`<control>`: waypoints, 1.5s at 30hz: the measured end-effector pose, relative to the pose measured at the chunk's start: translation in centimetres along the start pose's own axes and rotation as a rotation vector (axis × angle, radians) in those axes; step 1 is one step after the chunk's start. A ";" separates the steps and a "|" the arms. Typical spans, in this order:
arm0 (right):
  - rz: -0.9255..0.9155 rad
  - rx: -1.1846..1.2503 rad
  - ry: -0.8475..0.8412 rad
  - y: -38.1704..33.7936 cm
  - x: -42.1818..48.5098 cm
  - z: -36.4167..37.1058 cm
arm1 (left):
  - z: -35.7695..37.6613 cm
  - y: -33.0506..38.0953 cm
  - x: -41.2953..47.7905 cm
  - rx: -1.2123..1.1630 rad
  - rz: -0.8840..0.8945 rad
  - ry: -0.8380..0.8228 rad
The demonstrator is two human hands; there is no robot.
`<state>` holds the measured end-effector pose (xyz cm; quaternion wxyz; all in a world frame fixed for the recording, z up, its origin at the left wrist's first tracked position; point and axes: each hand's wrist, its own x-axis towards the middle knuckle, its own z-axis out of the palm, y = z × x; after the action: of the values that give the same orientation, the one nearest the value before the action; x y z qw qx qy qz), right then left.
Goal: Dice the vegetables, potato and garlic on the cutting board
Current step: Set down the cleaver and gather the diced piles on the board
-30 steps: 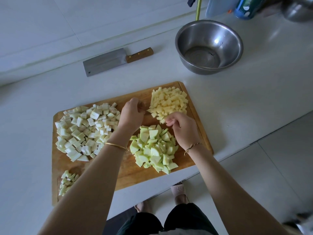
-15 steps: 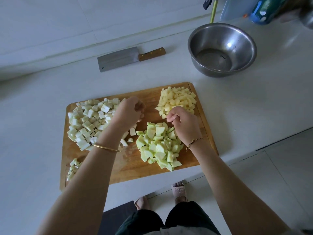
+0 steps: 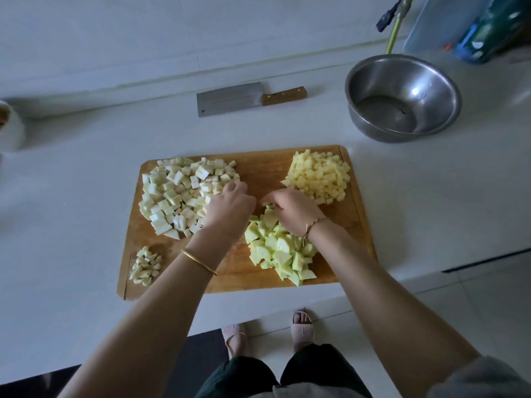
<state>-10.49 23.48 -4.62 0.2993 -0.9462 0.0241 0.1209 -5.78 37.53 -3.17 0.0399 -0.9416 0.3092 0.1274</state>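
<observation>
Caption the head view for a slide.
Left hand at the white dice, right hand at the green dice; cleaver lies off the cutting board.

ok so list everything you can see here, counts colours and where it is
cutting board: 1, brown wood, mid counter
white dice pile: 1, off-white, board's far left
yellow dice pile: 1, yellow, board's far right
green dice pile: 1, light green, board's near right
small chopped pile: 1, pale, board's near-left corner
cleaver: 1, steel, wooden handle, counter behind board
bowl: 1, steel, counter far right
bottle: 1, blue-green, top right corner
container: 1, white, left edge
slippers: 2, pale pink, floor
left hand: 1, gold bangle, touching white dice pile
right hand: 1, thin bracelet, fingers on green dice pile
</observation>
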 end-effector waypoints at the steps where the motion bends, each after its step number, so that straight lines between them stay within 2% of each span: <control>1: 0.002 0.010 -0.003 -0.1 -0.2 -0.1 | 0.0 0.0 0.1 -0.006 -0.002 -0.003; 10: 0.021 0.043 0.003 0.0 -0.3 -0.2 | 1.1 -0.6 0.7 -0.166 0.094 0.028; 14: 0.002 0.016 0.028 -0.2 -0.3 -0.1 | 1.1 -1.6 0.2 -0.309 0.073 0.016; 17: -0.024 -0.006 0.062 -0.5 -0.2 0.1 | 0.5 -2.2 -0.8 -0.476 0.011 0.072; 20: -0.089 -0.065 0.112 -1.0 -0.1 0.4 | 0.2 -3.1 -2.2 -0.539 -0.045 0.197; 24: -0.154 -0.122 0.072 -1.3 0.1 1.3 | 1.1 -3.5 -4.1 -0.470 -0.119 0.273; 31: -0.120 -0.168 0.000 -1.4 -0.3 1.5 | 2.8 -1.5 -5.1 -0.223 -0.119 0.233; 36: -0.059 -0.134 -0.035 -1.5 -0.5 1.2 | 3.5 -1.4 -4.7 -0.201 -0.126 0.264; 39: -0.075 -0.126 -0.051 -1.3 -0.6 1.0 | 3.9 -1.5 -4.9 -0.197 -0.070 0.281; 41: -0.112 -0.094 -0.023 -1.1 -0.5 1.0 | 4.1 -1.4 -4.9 -0.192 -0.024 0.288; 45: -0.095 -0.027 0.155 -0.6 -0.1 0.8 | 4.4 -1.1 -4.8 -0.187 0.024 0.300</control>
<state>-10.73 24.48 -4.91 0.2890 -0.9567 0.0006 0.0331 -9.83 41.89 -6.16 -0.0960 -0.9459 0.3097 0.0142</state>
